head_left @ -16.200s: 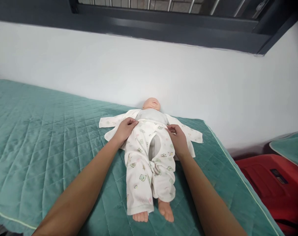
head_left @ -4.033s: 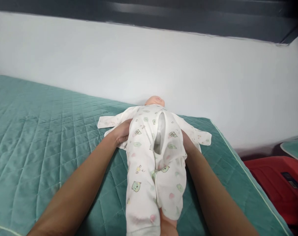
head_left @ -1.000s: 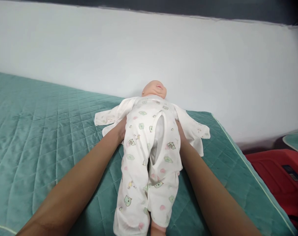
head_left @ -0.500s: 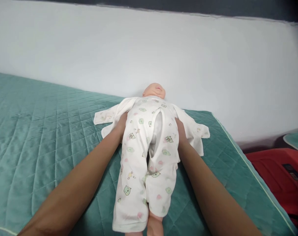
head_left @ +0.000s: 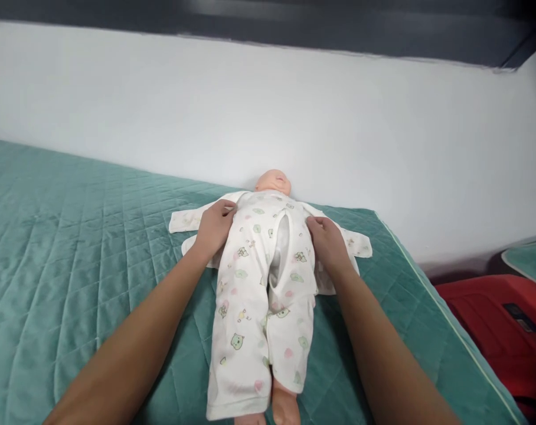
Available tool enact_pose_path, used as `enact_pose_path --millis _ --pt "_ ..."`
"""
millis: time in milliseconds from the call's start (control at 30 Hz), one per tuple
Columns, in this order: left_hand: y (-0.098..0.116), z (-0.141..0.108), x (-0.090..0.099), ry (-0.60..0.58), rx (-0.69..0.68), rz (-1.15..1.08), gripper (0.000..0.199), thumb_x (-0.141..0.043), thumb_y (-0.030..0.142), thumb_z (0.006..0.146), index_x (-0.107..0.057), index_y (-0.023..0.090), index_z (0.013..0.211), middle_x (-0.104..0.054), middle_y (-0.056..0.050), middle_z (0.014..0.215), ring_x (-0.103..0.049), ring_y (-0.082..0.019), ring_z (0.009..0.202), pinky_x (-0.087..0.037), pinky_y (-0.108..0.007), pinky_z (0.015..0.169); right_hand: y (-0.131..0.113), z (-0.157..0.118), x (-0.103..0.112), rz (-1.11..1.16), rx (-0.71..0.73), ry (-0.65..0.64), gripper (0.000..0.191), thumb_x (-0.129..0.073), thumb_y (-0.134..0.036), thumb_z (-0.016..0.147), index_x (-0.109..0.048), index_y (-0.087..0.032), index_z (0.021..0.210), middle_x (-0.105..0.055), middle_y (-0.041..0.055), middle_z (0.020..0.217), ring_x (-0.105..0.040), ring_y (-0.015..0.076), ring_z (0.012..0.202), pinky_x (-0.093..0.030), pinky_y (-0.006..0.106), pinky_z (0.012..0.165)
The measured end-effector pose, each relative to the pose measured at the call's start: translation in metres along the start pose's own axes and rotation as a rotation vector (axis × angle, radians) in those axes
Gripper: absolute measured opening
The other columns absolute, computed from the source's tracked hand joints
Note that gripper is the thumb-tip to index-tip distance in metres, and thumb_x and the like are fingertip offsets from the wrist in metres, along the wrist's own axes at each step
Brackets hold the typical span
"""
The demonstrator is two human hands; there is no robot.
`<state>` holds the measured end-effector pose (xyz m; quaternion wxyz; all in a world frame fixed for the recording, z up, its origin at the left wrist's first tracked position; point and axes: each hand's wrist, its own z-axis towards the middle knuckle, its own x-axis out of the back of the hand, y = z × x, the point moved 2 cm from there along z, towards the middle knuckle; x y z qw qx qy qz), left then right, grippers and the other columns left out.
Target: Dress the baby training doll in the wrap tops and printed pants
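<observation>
A baby doll (head_left: 273, 181) lies on its back, its head by the wall and its feet toward me. Printed white trousers (head_left: 244, 295) cover its legs and reach high up its torso. Under it a white top (head_left: 186, 220) is spread, both sleeves out sideways. My left hand (head_left: 217, 224) is at the left upper side of the trousers, its fingers closed at the cloth edge. At the right upper edge, my right hand (head_left: 327, 239) has thumb and fingers pinched against the cloth.
The doll rests on a green quilted mat (head_left: 95, 260), whose piped right edge runs down to the lower right. Behind stands a white wall (head_left: 339, 130) with a dark band above. A red object (head_left: 493, 319) lies beyond the mat's right edge.
Both hands have come out from beneath the doll's sides and now show at the upper edges of the trousers. The view has tilted up a little.
</observation>
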<state>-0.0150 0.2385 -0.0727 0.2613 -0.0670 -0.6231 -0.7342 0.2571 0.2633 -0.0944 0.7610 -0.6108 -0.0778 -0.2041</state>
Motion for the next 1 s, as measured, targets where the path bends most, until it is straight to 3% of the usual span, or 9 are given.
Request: enact_pose_path --millis 67,167,333,500,667,800,1000 --pt "0.006 0.009 -0.001 0.077 -0.119 0.1 0.032 -0.053 0.032 0.085 -0.069 0.019 0.11 -0.074 -0.008 0.099 -0.066 -0.023 0.093 -0.048 -0.035 0.089 -0.008 0.002 0.004 -0.135 0.06 0.113 0.027 -0.058 -0.051 0.081 -0.063 -0.024 0.087 -0.066 0.002 0.076 -0.058 0.0234 0.076 -0.045 0.04 0.085" --pt "0.021 0.025 -0.012 0.008 -0.301 0.143 0.029 -0.051 0.034 0.089 -0.07 0.019 0.105 -0.072 -0.008 0.109 -0.064 -0.023 0.101 -0.045 -0.035 0.095 -0.024 0.013 -0.005 -0.218 0.202 0.129 0.024 -0.057 -0.047 0.085 -0.063 -0.024 0.089 -0.067 0.0047 0.086 -0.06 0.0229 0.082 -0.045 0.039 0.085" --pt "0.026 0.052 -0.029 -0.257 -0.268 0.038 0.029 -0.056 0.045 0.086 -0.066 0.02 0.096 -0.07 -0.007 0.109 -0.062 -0.023 0.102 -0.044 -0.037 0.094 -0.032 0.043 -0.034 0.037 0.246 -0.166 0.024 -0.06 -0.047 0.085 -0.059 -0.023 0.087 -0.065 0.0054 0.111 -0.059 0.0206 0.101 -0.045 0.036 0.092" --pt "0.017 0.06 -0.026 -0.453 -0.253 -0.052 0.035 -0.065 0.052 0.077 -0.061 0.021 0.092 -0.066 -0.005 0.116 -0.057 -0.023 0.11 -0.04 -0.036 0.1 -0.025 0.05 -0.035 0.039 0.26 -0.339 0.027 -0.064 -0.047 0.084 -0.055 -0.022 0.083 -0.06 0.0052 0.127 -0.055 0.0207 0.115 -0.038 0.037 0.102" --pt "0.017 0.06 -0.025 -0.446 -0.254 -0.014 0.033 -0.065 0.052 0.076 -0.058 0.02 0.079 -0.063 -0.005 0.113 -0.056 -0.023 0.108 -0.04 -0.036 0.099 -0.028 0.047 -0.027 -0.004 0.258 -0.367 0.025 -0.063 -0.047 0.086 -0.055 -0.022 0.084 -0.061 0.0055 0.126 -0.055 0.0213 0.118 -0.036 0.037 0.103" --pt "0.018 0.059 -0.026 -0.434 -0.312 -0.036 0.028 -0.063 0.049 0.079 -0.057 0.021 0.08 -0.061 -0.005 0.11 -0.055 -0.021 0.107 -0.04 -0.034 0.099 -0.032 0.047 -0.025 0.012 0.243 -0.43 0.026 -0.062 -0.047 0.085 -0.057 -0.023 0.081 -0.062 0.0053 0.13 -0.054 0.0233 0.119 -0.037 0.04 0.105" --pt "0.021 0.059 -0.024 -0.429 -0.295 0.0 0.024 -0.06 0.044 0.083 -0.056 0.02 0.077 -0.061 -0.001 0.094 -0.055 -0.019 0.091 -0.041 -0.032 0.088 -0.027 0.052 -0.02 0.016 0.226 -0.514 0.026 -0.058 -0.046 0.089 -0.055 -0.023 0.077 -0.062 0.0018 0.132 -0.054 0.0221 0.123 -0.039 0.039 0.104"
